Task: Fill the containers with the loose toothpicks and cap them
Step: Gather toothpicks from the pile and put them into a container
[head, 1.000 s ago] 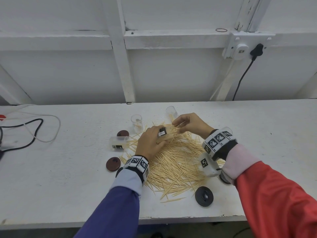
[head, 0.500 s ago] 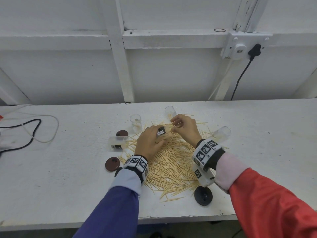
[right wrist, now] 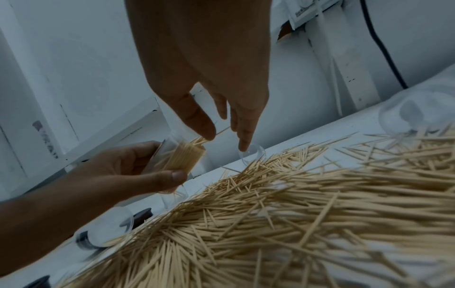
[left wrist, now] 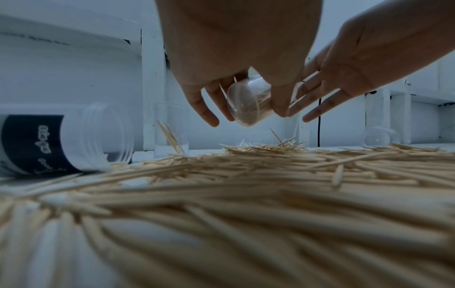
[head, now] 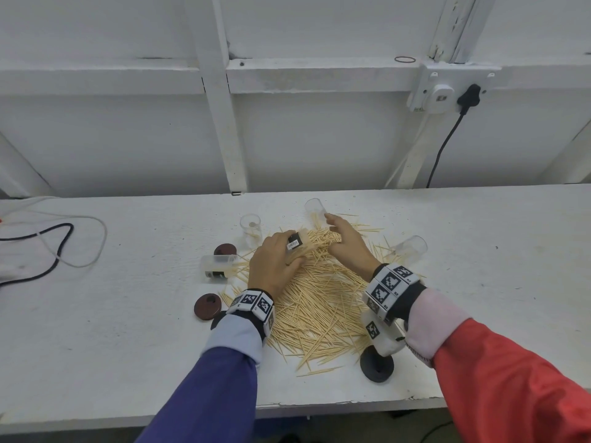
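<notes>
The left hand (head: 275, 260) is wrapped round a clear container (right wrist: 178, 156), tipped on its side just above the far edge of the toothpick pile (head: 319, 302), its mouth turned toward the right hand (head: 347, 244). That container looks nearly packed with toothpicks. The right hand's fingers (right wrist: 242, 134) are straight and spread at the mouth, holding nothing I can make out, one tip close to the protruding ends.

So the step in hand, as I judge it, is topping up and tidying this one container. Next it wants the stray ends pushed level, then a lid: a brown lid (head: 208, 306) lies left of the pile, a black lid (head: 377, 367) at its near right edge. Other containers around the pile are open and almost empty: one lying on its side (head: 219, 265) to the left, two upright beyond it.
</notes>
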